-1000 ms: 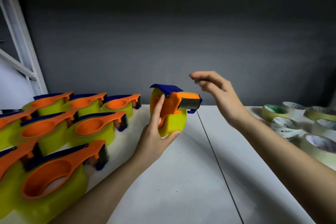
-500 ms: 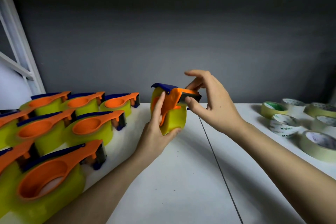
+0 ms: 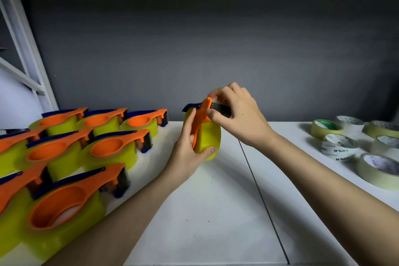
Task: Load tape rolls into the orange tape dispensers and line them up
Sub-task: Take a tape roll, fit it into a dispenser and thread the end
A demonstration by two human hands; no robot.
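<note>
**Dispenser held on edge over the table, both hands engaged**

I hold one orange tape dispenser (image 3: pixel 203 123), loaded with a yellow tape roll (image 3: pixel 209 138), upright above the white table (image 3: pixel 207 211), near the table's middle and toward the back. My left hand (image 3: pixel 187 153) grips the roll: the thumb curls under its lower edge and the fingers lie flat along the orange side plate. My right hand (image 3: pixel 239 114) pinches the dark cutter end (image 3: pixel 220 108) at the top between thumb and curled fingers; this hand hides most of that end.

To my left, loaded dispensers (image 3: pixel 112 147) lie flat in rows, close together, their orange plates facing up. To my right, loose tape rolls (image 3: pixel 336 147) lie flat in a cluster, well apart from the held dispenser. A dark seam (image 3: pixel 259 188) runs across the table between my arms. A grey wall (image 3: pixel 216 39) stands behind the table.
</note>
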